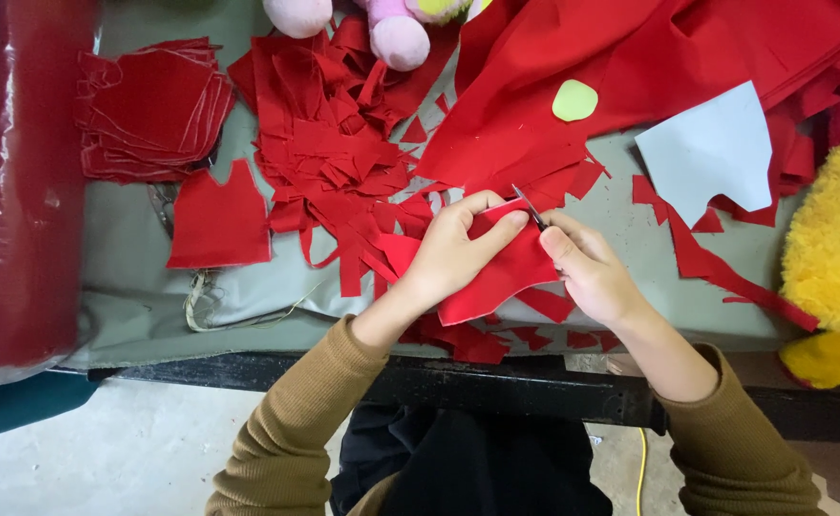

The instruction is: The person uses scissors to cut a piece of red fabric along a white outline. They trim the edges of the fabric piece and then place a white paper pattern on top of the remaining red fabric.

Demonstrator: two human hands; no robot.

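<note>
I am pinching the red fabric piece (496, 272) with my left hand (453, 253), holding it taut just above the surface (133, 258) so the scissors (531, 207), gripped in my right hand (587, 272), are meeting its top edge. It is looking bright, felt-like, curve-edged.

The right hand (587, 272) covers the handles of the scissors (531, 207); only the blade tips show. The left hand (453, 250) hides part of the red fabric piece (501, 277). The yellow plush toy (835, 272) is cut off by the right edge, the pink plush toy (396, 33) by the top edge. The dark red roll (14, 182) leaves the picture at left. The big red cloth (668, 57) runs past the top edge.
</note>
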